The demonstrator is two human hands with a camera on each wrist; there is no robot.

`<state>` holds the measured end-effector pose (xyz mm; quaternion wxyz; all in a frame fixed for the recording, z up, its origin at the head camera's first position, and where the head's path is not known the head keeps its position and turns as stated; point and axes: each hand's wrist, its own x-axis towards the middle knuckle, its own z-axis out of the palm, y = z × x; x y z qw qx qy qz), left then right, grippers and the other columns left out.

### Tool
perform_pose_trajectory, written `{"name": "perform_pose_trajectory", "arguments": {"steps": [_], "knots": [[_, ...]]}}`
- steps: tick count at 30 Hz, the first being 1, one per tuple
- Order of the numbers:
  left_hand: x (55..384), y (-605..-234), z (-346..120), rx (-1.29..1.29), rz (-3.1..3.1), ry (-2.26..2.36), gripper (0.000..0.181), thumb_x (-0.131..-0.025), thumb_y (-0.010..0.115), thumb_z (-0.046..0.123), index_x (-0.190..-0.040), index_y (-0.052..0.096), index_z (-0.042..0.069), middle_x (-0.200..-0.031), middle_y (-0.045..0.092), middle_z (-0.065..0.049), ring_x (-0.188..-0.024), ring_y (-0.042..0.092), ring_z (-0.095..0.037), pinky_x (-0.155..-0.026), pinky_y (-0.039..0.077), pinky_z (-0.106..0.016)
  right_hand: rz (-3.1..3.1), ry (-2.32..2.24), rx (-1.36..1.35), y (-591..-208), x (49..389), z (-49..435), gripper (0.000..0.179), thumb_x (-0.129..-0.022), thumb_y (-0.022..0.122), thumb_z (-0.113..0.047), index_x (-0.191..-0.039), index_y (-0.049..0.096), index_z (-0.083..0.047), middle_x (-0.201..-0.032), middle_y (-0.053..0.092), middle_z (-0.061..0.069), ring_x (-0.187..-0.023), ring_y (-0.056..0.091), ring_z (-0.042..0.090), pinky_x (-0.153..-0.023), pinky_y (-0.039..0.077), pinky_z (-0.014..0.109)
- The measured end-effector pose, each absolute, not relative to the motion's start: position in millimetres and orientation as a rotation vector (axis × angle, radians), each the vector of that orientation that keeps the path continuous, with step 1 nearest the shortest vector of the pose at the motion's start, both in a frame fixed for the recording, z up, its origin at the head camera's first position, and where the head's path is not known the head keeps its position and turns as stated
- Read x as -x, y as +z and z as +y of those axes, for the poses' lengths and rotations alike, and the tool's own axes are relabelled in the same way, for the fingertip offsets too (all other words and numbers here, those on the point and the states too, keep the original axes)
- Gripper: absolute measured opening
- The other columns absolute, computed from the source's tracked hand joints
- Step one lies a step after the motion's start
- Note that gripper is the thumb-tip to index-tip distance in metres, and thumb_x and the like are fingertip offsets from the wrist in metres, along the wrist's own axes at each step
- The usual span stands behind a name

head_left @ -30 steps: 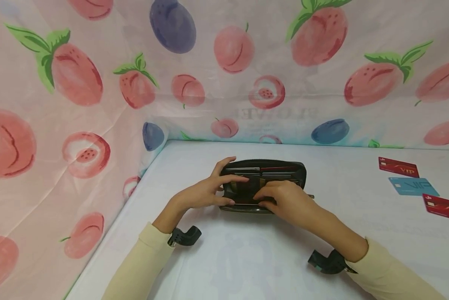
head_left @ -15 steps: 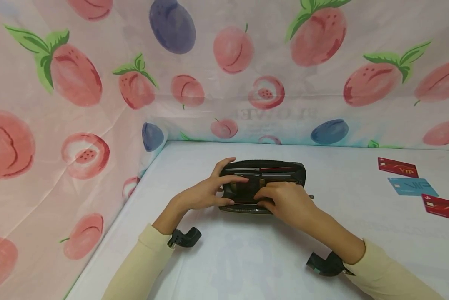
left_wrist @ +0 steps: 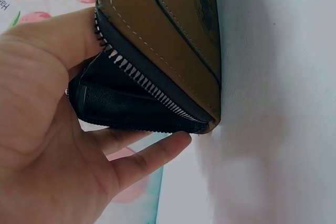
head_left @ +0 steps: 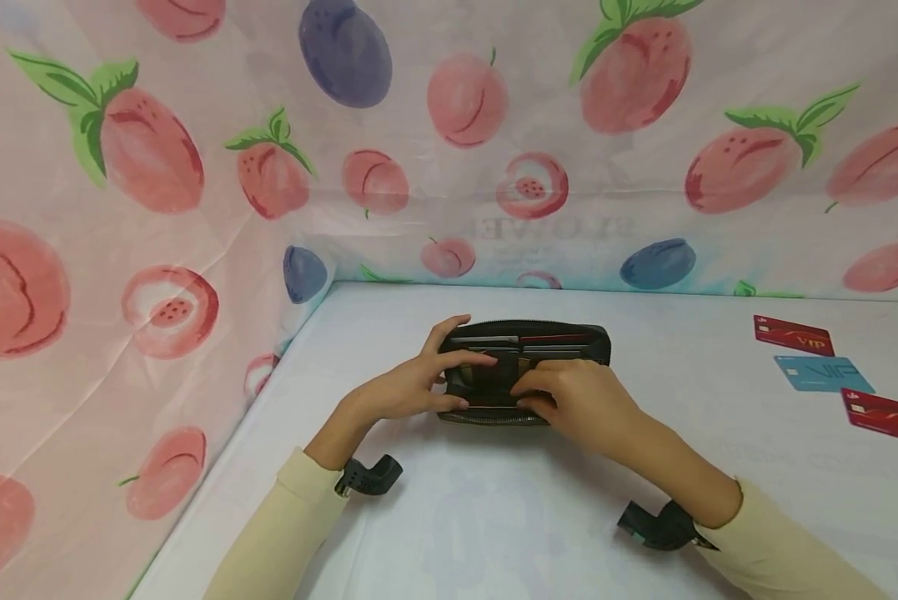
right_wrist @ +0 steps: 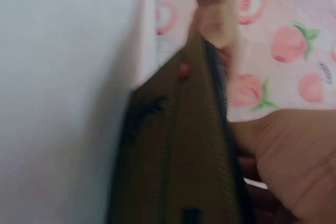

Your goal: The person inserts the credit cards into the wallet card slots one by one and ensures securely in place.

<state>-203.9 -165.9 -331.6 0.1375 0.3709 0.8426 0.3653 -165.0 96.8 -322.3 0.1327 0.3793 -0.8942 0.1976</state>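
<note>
A zip-around wallet [head_left: 527, 325] stands unzipped on the white table, brown outside and black inside. Several cards [head_left: 554, 337] show their edges in its rear slots. My left hand [head_left: 411, 383] holds the wallet's left end, thumb at the near edge, one finger across the inside. In the left wrist view the zipper teeth [left_wrist: 152, 87] run beside the thumb. My right hand [head_left: 579, 400] reaches into the right half with curled fingers. A thin pale edge [right_wrist: 255, 183], like a card's, shows between those fingers in the right wrist view; the rest is hidden.
To the right lie a red VIP card [head_left: 794, 335], a blue VIP card [head_left: 824, 373] and a second red card [head_left: 887, 415]. Peach-printed cloth [head_left: 411, 117] rises behind and on the left. Both wrists wear black cameras [head_left: 369, 475].
My right hand shifts slightly at the wallet's inside, its wrist moving a little right over the last half second. The left hand and the wallet stay almost still.
</note>
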Motion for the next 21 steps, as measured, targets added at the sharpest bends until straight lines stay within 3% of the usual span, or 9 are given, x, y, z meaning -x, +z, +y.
{"name": "perform_pose_trajectory", "arguments": {"steps": [8, 12, 17, 21], "knots": [[205, -331, -164, -1.091, 2.414, 1.047, 0.058, -0.089, 0.070, 0.022, -0.142, 0.046, 0.024, -0.156, -0.010, 0.005, -0.138, 0.021, -0.024, -0.094, 0.043, -0.050, -2.487, 0.820, -1.149, -301, 180, 138, 0.019, -0.082, 0.075, -0.007, -0.097, 0.075, -0.018, -0.090, 0.068, -0.009, -0.069, 0.055, 0.001, -0.057, 0.048, 0.023], [206, -332, -163, -1.088, 2.393, 1.057, 0.059, -0.089, 0.069, 0.025, -0.143, 0.045, 0.025, -0.155, -0.012, 0.010, -0.140, 0.017, -0.021, -0.096, 0.041, -0.050, -2.496, 0.780, -0.983, -291, 188, 165, 0.020, -0.082, 0.075, -0.007, -0.099, 0.075, -0.016, -0.090, 0.070, -0.007, -0.076, 0.060, 0.006, -0.061, 0.052, 0.026], [207, -334, -161, -1.090, 2.344, 1.074, 0.063, -0.087, 0.070, 0.027, -0.144, 0.043, 0.027, -0.153, -0.014, 0.016, -0.139, 0.017, -0.017, -0.099, 0.038, -0.051, -2.603, 0.757, -0.715, -288, 189, 206, 0.018, -0.086, 0.073, -0.020, -0.104, 0.075, -0.018, -0.096, 0.071, -0.001, -0.082, 0.063, 0.013, -0.063, 0.051, 0.023], [207, -334, -159, -1.086, 2.337, 1.069, 0.071, -0.082, 0.076, 0.027, -0.145, 0.042, 0.027, -0.153, -0.014, 0.017, -0.139, 0.020, -0.017, -0.101, 0.036, -0.050, -2.694, 0.756, -0.488, -295, 186, 251, 0.021, -0.088, 0.071, -0.028, -0.106, 0.075, -0.018, -0.098, 0.071, 0.006, -0.078, 0.059, 0.006, -0.060, 0.045, 0.014]]}}
